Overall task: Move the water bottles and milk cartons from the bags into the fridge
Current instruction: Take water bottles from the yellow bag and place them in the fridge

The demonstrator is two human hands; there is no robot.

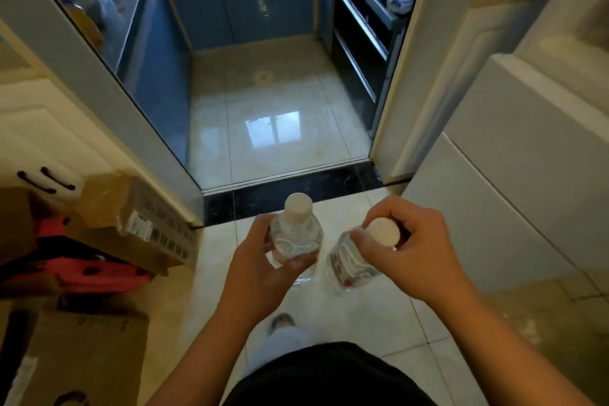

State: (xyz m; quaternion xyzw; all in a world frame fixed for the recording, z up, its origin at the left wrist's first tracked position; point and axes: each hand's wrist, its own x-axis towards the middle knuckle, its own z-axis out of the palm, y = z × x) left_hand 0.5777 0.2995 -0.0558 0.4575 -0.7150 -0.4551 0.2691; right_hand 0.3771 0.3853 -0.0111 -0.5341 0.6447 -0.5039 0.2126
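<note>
Head view, looking down at a doorway between tiled rooms. Left hand (260, 260) cupped under and around the left bottle (295, 234), grip closed on its clear body, white cap (298, 204) pointing up and away, bottle roughly upright. Right hand (405, 247) closed from above on the neck of the right bottle (346, 262), fingers (382, 211) curled round its white cap (384, 231), body hanging tilted down and to the left. Bottles just beside each other, not clearly touching, both held above the pale floor (362, 316) just short of the dark threshold (296, 188). Label on the right bottle white with red and dark marks, writing too blurred to read; left bottle's label likewise unreadable. Beyond the threshold, glossy kitchen floor (273, 109) with a window reflection, blue cabinets (240, 0) at the far end, dark oven front (356, 53) on the right. Glass sliding door (99, 43) on the left of the opening, white frame (415, 76) on the right. At lower left, cardboard boxes (131, 217) carrying a barcode sticker, its print illegible, stacked with a red item (82, 270). White cupboard (43, 142) with two dark handles behind them. Large white panel (527, 175) at right, identity uncertain. Dark shirt (329, 376) and one foot (281, 321) at bottom centre.
</note>
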